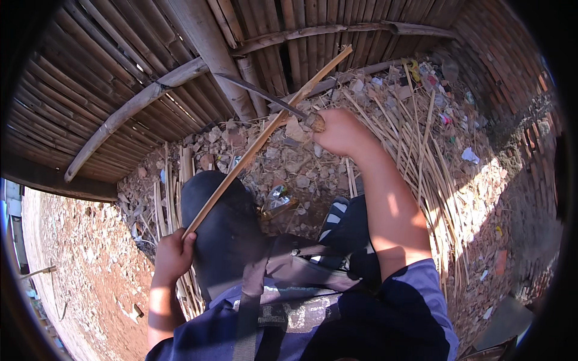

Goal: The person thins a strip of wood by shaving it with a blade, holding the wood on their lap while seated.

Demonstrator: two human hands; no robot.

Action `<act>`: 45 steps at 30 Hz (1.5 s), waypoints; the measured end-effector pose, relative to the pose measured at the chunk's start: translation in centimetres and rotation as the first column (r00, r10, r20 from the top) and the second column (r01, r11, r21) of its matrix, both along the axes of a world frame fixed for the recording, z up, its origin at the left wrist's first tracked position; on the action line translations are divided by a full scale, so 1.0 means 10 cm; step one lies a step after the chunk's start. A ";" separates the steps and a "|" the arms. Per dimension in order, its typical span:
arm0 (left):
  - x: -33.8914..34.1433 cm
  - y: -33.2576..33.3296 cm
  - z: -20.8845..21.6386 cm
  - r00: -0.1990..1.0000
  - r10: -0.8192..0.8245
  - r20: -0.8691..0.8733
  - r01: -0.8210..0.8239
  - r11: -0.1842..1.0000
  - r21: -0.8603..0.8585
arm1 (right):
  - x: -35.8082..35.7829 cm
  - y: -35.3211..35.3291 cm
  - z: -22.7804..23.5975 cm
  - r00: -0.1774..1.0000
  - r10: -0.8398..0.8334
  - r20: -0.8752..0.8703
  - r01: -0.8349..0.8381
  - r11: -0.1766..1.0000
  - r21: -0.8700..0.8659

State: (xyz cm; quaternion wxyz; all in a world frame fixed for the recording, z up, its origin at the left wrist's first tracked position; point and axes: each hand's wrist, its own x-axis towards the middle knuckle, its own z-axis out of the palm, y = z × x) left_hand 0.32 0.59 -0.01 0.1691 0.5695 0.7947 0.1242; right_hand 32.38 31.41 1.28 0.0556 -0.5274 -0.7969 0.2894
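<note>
Strip (247, 157): slanting across centre, lower end hidden
Left hand (173, 257): fingers closed on strip
Right hand (338, 132): fingers around knife (259, 92), handle (314, 122) partly covered
Blade crossing: contact with strip unclear
Loose sticks (415, 144): right side, partly behind arm (394, 204)

The wooden strip (262, 142) looks matt, the blade (259, 91) metal.

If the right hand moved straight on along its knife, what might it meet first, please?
Probably the long pale strip, which crosses the knife blade just ahead of the right hand in the picture; depth is hard to judge from this single view.
</note>
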 end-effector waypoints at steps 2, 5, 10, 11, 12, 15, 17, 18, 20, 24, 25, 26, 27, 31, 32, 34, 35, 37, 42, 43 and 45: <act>0.02 -0.01 -0.02 1.000 -0.001 -0.005 0.001 1.000 0.005 | -0.07 -0.10 -0.02 0.999 0.036 0.024 -0.036 0.999 0.000; 0.07 -0.01 -0.03 0.997 0.042 -0.061 -0.042 0.999 0.004 | -0.20 -0.28 0.03 0.961 0.263 0.085 -0.270 0.958 0.095; 0.05 -0.04 -0.08 0.998 0.035 -0.060 -0.033 0.999 0.042 | -0.15 -0.19 0.06 0.942 0.332 0.040 -0.334 0.937 0.105; 0.05 -0.04 -0.07 0.997 0.037 -0.063 -0.034 0.998 0.043 | -0.10 -0.12 0.03 0.956 0.292 -0.022 -0.289 0.953 0.090; 0.05 -0.02 -0.07 0.998 0.031 -0.059 -0.028 0.998 0.053 | -0.04 -0.05 0.00 0.957 0.288 -0.017 -0.286 0.954 0.095; 0.04 -0.01 -0.04 0.999 0.023 -0.050 -0.021 0.999 0.040 | 0.06 0.02 -0.03 0.990 0.041 -0.137 -0.034 0.998 0.051; 0.05 0.00 -0.01 0.999 0.021 -0.046 -0.020 1.000 0.017 | 0.06 -0.01 0.02 0.995 0.038 -0.097 -0.031 0.997 0.065; 0.05 0.01 0.00 0.999 0.021 -0.043 -0.021 1.000 0.013 | 0.05 -0.03 0.03 0.998 0.034 -0.058 -0.029 0.997 0.077; 0.06 0.01 0.00 0.999 0.019 -0.041 -0.019 1.000 0.007 | 0.01 -0.08 0.03 0.996 0.074 -0.052 -0.070 0.995 0.070; 0.06 0.00 -0.05 0.999 0.028 -0.040 -0.027 0.999 0.020 | -0.17 -0.25 -0.01 0.958 0.284 0.031 -0.285 0.954 0.088; 0.06 -0.01 -0.05 0.999 0.032 -0.040 -0.031 0.999 0.027 | -0.22 -0.33 0.01 0.950 0.312 0.027 -0.314 0.945 0.096; 0.05 -0.01 -0.05 0.999 0.033 -0.042 -0.032 0.999 0.025 | -0.22 -0.33 0.04 0.949 0.314 0.024 -0.314 0.945 0.095; 0.05 -0.01 -0.05 0.999 0.036 -0.036 -0.035 0.999 0.022 | -0.23 -0.34 0.07 0.934 0.355 0.037 -0.357 0.928 0.107; 0.05 -0.03 -0.04 0.998 0.052 -0.030 -0.051 0.998 0.034 | -0.10 -0.09 -0.07 0.946 0.319 -0.056 -0.314 0.945 0.088; 0.05 -0.02 -0.05 0.998 0.050 -0.023 -0.049 0.998 0.040 | -0.03 -0.03 -0.06 0.947 0.317 -0.048 -0.312 0.946 0.091; 0.02 0.01 -0.05 1.000 0.021 -0.005 -0.021 0.999 0.034 | 0.11 0.08 -0.05 0.986 0.062 -0.152 -0.057 0.998 0.040; 0.02 0.01 -0.05 1.000 0.021 -0.004 -0.020 0.999 0.037 | 0.12 0.11 -0.08 0.980 0.021 -0.197 -0.016 1.000 0.026; 0.01 0.03 -0.04 1.000 0.009 0.029 -0.009 1.000 0.020 | 0.17 0.11 -0.10 0.990 0.003 -0.139 -0.001 1.000 0.014; -0.04 0.00 -0.05 0.997 0.029 0.078 -0.027 0.999 -0.016 | -0.05 -0.07 -0.04 0.996 0.086 -0.038 -0.084 0.996 0.030; -0.04 -0.01 -0.07 0.995 0.040 0.089 -0.038 0.999 -0.020 | -0.10 -0.12 -0.05 0.986 0.164 -0.036 -0.162 0.984 0.073; -0.03 0.00 -0.06 0.996 0.037 0.080 -0.036 0.999 -0.020 | -0.16 -0.18 -0.11 0.957 0.282 -0.067 -0.277 0.957 0.082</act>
